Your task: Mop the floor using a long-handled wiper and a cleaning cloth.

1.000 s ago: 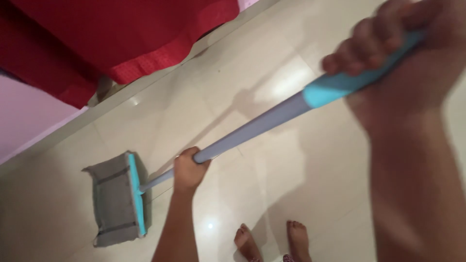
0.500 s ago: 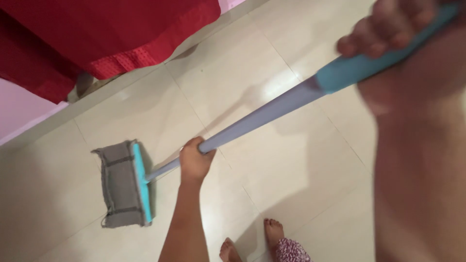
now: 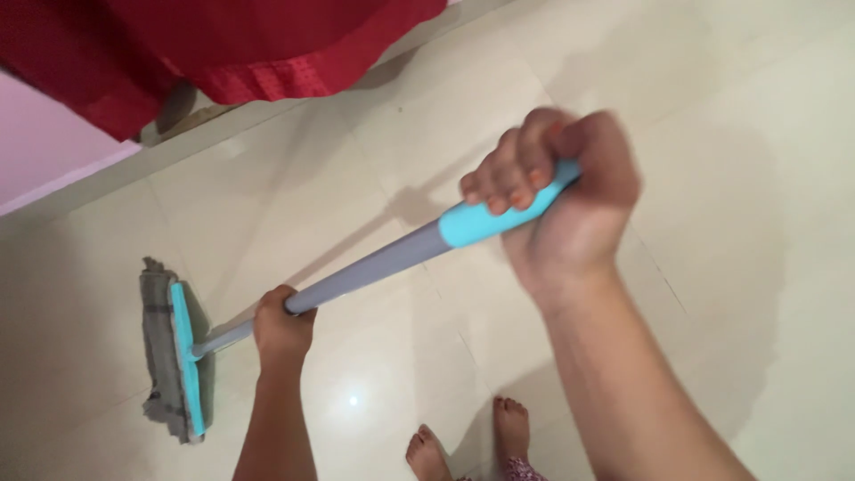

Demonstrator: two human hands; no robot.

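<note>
- The right hand (image 3: 570, 191) is nearest the camera, high in the head view, its fingers (image 3: 512, 174) clamped around the turquoise grip (image 3: 494, 214) at the top of the mop handle (the hand is a little blurred).
- The right forearm runs from that hand down to the lower right corner of the frame.
- Two bare feet (image 3: 472, 445) stand on the floor (image 3: 730, 178) at the bottom edge, between the two forearms; a scrap of patterned cloth shows beside the right one.
- The grey handle (image 3: 374, 267) slants down and to the left from the grip.
- The left hand (image 3: 283, 325) is farther down the handle, fingers wrapped tight around the grey tube, knuckles toward the camera.
- Below that hand the handle meets the mop head (image 3: 174, 356), a flat turquoise bar with a grey pad, lying on the floor at the left of the frame, well apart from the feet.
- The floor is pale glossy tile, with a small bright glint just right of the left forearm.
- Farthest off, a red cloth (image 3: 223, 44) hangs across the top left, its hem above the floor, with a pink wall (image 3: 44, 142) to its left.
</note>
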